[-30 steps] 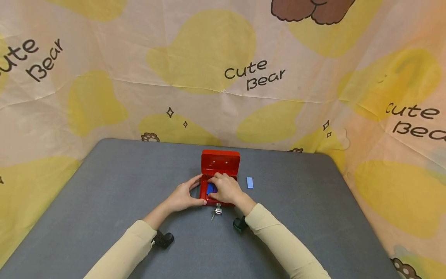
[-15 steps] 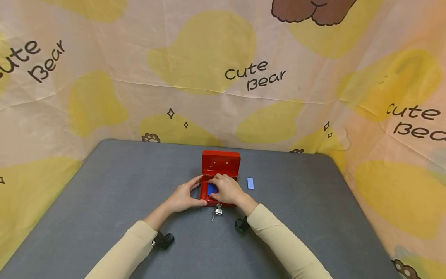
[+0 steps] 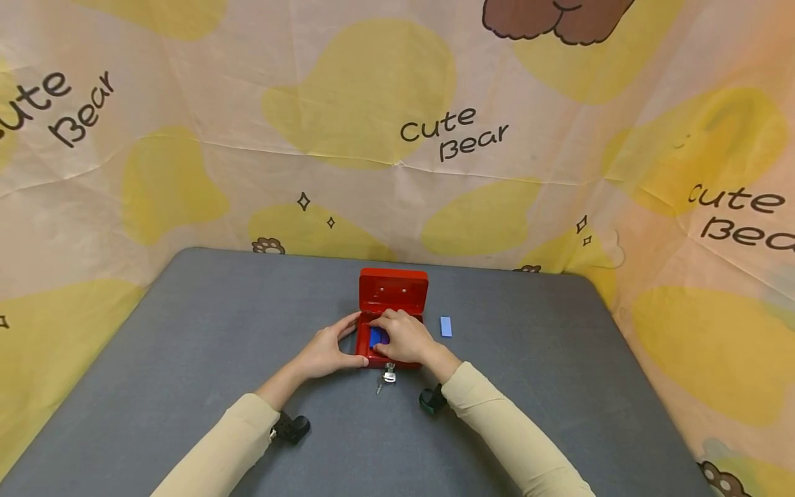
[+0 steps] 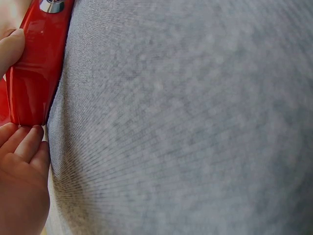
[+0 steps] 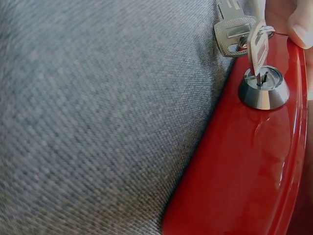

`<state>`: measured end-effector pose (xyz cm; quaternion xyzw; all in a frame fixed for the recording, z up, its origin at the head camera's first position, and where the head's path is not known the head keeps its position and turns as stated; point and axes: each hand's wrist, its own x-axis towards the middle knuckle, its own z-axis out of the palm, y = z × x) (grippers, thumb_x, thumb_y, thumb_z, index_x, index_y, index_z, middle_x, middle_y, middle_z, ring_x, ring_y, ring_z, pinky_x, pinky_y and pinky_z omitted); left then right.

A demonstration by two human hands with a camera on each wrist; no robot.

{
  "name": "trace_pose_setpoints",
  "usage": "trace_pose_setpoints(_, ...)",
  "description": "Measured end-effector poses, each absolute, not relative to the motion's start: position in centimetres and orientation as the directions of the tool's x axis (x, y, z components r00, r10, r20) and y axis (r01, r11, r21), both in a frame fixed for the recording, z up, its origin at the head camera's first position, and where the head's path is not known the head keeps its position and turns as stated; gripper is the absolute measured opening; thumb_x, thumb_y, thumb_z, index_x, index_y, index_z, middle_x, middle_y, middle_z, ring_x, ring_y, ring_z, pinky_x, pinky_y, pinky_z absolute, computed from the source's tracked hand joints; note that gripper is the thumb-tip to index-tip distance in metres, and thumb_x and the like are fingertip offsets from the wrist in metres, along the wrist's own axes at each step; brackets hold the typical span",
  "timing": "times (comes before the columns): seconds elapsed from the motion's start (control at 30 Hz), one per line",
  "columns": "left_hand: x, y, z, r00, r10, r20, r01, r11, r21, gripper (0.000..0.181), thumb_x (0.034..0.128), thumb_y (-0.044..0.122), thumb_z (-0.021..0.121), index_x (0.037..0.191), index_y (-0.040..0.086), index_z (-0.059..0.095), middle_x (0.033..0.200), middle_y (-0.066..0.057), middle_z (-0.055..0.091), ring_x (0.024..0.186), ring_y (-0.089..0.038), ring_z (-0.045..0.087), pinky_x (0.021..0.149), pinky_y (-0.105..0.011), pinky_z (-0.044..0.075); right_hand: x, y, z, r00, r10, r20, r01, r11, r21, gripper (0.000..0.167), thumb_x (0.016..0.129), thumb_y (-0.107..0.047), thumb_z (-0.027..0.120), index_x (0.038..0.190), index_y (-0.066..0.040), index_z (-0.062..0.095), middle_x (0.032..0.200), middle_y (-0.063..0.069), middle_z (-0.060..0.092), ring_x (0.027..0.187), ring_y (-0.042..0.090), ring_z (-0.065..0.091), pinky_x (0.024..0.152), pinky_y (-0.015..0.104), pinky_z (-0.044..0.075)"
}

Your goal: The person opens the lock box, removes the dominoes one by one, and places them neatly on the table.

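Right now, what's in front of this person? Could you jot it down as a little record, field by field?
Box: red, on a grey table
Lid: open, raised at the back
Lock: on the front, a key in it
Left hand: touching the box's left end
Right hand: inside the box, grip unclear
Inside: something blue, partly hidden
Beside the box: small light-blue block, right side

Grey table (image 3: 553, 345): open red box (image 3: 393, 290), light-blue block (image 3: 446, 327) near it.
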<state>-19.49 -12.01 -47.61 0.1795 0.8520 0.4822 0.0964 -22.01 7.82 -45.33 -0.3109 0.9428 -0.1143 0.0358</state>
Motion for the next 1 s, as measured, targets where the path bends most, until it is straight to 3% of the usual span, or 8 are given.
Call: trace_pose_setpoints(1.0, -19.3, -12.0, -47.4, -0.922, 0.388, 0.002, 0.207, 0.489, 0.848, 0.091, 0.0676, 0.033, 0.081, 0.143, 0.012, 0.034, 0.141, -0.012, 0.043, 0.126, -0.025, 0.046, 0.103, -0.048, 0.033, -21.6, 9.8, -43.7, -0.77, -0.633, 0.074, -0.63, 0.739, -0.239, 0.046, 0.08, -0.031, 0.069, 0.121, -0.014, 0.061, 0.112, 0.003, 0.06, 0.097, 0.015, 0.054, 0.086, 0.03, 0.048)
